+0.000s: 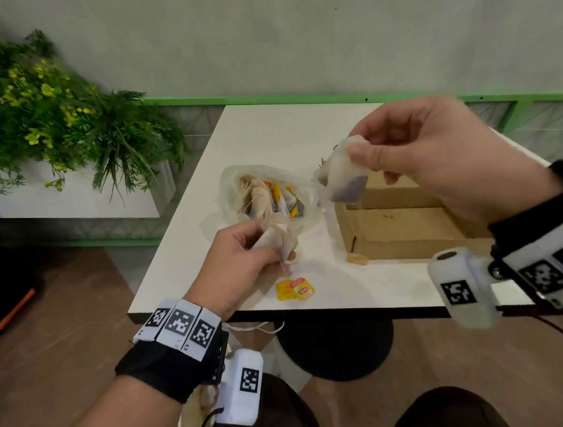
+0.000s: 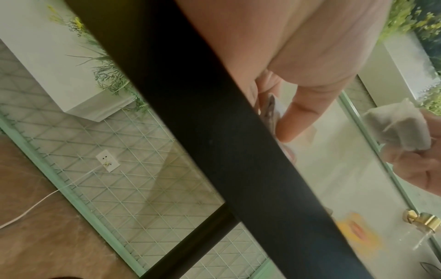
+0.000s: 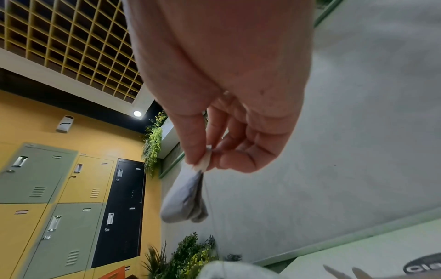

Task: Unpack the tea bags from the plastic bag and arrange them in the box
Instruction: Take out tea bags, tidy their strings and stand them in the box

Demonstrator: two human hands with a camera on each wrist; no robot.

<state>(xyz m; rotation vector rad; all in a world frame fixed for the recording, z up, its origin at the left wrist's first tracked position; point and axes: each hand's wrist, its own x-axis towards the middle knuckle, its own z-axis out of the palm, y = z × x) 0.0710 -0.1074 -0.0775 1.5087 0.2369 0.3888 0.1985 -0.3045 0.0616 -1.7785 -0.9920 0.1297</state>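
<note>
A white paper tea bag (image 1: 344, 173), dark with tea leaves in its lower half, hangs in the air over the left edge of an open brown cardboard box (image 1: 409, 232). The right hand (image 1: 439, 150) pinches its top corner between thumb and curled fingers. In the right wrist view the same bag dangles below the fingertips (image 3: 198, 156), its thin string trailing downward.

The left hand (image 1: 240, 265) holds a second tea bag (image 1: 277, 239), crumpled and pale, with fingers and thumb curled around it just above the table's near side. Its string drops to a yellow and red paper tag (image 1: 295, 288) lying on the white table (image 1: 265, 135).

Between the hands and farther back, a clear plastic bag (image 1: 268, 194) lies open on the table, touching the box's left side, with more tea bags and yellow tags bunched inside. Their number is hard to make out through the wrinkled plastic.

The right arm hides the box's right part. The left wrist view is mostly blocked by a dark strap and the palm; its yellow tag is a blur. A planter of green foliage (image 1: 39, 109) stands to the left.
</note>
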